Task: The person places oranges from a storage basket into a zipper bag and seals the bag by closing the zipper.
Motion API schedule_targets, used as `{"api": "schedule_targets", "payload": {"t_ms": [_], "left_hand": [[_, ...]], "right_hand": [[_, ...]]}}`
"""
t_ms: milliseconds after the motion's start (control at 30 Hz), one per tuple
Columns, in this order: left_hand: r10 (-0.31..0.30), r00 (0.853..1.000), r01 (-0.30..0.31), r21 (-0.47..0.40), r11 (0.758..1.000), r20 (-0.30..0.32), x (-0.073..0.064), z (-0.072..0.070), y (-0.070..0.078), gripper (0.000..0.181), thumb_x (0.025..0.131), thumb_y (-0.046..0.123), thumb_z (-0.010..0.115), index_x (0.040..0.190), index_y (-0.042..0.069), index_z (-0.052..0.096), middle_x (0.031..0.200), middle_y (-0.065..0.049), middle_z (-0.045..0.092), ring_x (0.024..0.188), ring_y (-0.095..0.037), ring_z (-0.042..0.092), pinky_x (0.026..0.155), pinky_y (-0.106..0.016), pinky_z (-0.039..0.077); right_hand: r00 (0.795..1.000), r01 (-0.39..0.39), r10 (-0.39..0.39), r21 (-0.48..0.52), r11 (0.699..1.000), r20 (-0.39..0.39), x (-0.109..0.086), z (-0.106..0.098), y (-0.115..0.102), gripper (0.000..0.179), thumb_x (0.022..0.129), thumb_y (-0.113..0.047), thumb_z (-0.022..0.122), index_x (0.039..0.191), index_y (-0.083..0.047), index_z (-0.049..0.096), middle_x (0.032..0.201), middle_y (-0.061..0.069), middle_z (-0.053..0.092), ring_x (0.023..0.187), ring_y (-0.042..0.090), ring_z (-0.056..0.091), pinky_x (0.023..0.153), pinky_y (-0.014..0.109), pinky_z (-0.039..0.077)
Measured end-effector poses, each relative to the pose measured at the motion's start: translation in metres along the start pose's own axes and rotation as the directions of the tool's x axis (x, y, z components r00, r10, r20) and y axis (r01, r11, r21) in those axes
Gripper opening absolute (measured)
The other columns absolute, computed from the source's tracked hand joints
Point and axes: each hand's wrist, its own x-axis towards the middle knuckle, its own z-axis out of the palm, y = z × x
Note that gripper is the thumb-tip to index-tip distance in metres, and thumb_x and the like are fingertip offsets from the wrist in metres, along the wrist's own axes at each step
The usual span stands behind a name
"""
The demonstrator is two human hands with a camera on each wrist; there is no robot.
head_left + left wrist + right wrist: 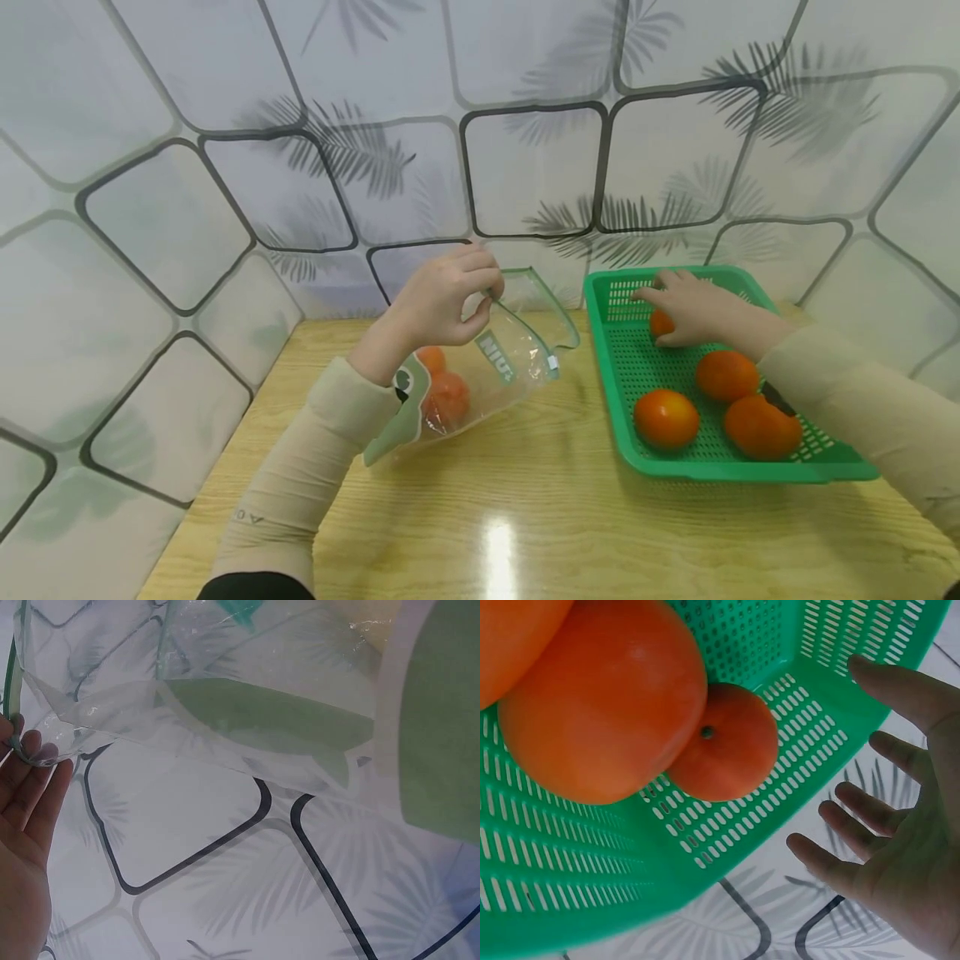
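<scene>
My left hand [453, 292] pinches the top edge of a clear zip bag [517, 350] with green trim, its mouth gaping to the right. Inside the bag lie round orange-red fruits [447, 402]. In the left wrist view, the left fingers [34, 776] hold the bag's rim. My right hand [693, 308] reaches over the far part of a green basket [611, 392], its fingers spread above a smaller orange-red fruit [662, 323]. In the right wrist view, this fruit [727, 742] shows a small green stem mark, and the right hand [900, 817] is apart from it.
Several larger fruits [666, 419] sit in the near part of the basket. The slotted basket walls rise around them. Both bag and basket rest on a wooden table [480, 517], with a patterned wall covering [536, 175] close behind.
</scene>
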Motion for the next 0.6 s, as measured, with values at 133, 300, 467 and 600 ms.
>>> {"api": "schedule_targets", "payload": {"t_ms": [133, 300, 467, 600], "left_hand": [[-0.001, 1.000, 0.001, -0.005, 1.000, -0.001, -0.001, -0.001, 0.000, 0.012, 0.081, -0.002, 0.058, 0.086, 0.007, 0.064, 0.087, -0.006, 0.063, 0.082, -0.023, 0.056, 0.073, -0.036, 0.050], [-0.002, 1.000, 0.002, -0.003, 1.000, -0.004, -0.003, 0.000, 0.000, 0.012, 0.081, -0.001, 0.058, 0.086, 0.008, 0.065, 0.088, -0.006, 0.064, 0.081, -0.023, 0.056, 0.074, -0.035, 0.051], [0.000, 1.000, 0.000, -0.007, 1.000, -0.005, -0.004, 0.000, 0.000, 0.012, 0.082, -0.001, 0.058, 0.086, 0.008, 0.065, 0.088, -0.006, 0.064, 0.081, -0.023, 0.056, 0.074, -0.035, 0.050], [0.001, 1.000, -0.001, -0.015, 1.000, -0.007, -0.003, -0.001, -0.001, 0.012, 0.082, -0.002, 0.058, 0.086, 0.007, 0.065, 0.088, -0.006, 0.064, 0.082, -0.023, 0.055, 0.074, -0.036, 0.050]], "right_hand": [[1.000, -0.011, 0.011, 0.008, 1.000, 0.011, 0.000, 0.004, 0.005, 0.078, 0.082, -0.022, 0.090, 0.149, -0.003, 0.054, 0.135, 0.034, 0.053, 0.119, 0.050, 0.054, 0.091, 0.069, 0.054], [0.999, -0.042, 0.041, 0.034, 0.999, 0.029, 0.001, 0.012, 0.014, 0.076, 0.084, -0.021, 0.089, 0.149, -0.001, 0.054, 0.135, 0.035, 0.052, 0.120, 0.052, 0.053, 0.091, 0.067, 0.054], [0.998, -0.056, 0.055, 0.051, 0.997, 0.027, 0.001, 0.019, 0.023, 0.074, 0.083, -0.020, 0.088, 0.147, 0.000, 0.055, 0.132, 0.035, 0.052, 0.120, 0.052, 0.053, 0.092, 0.068, 0.053], [0.997, -0.074, 0.072, 0.084, 0.994, 0.033, 0.003, 0.022, 0.030, 0.074, 0.083, -0.019, 0.087, 0.147, -0.001, 0.055, 0.131, 0.036, 0.052, 0.120, 0.053, 0.053, 0.093, 0.070, 0.052]]}}
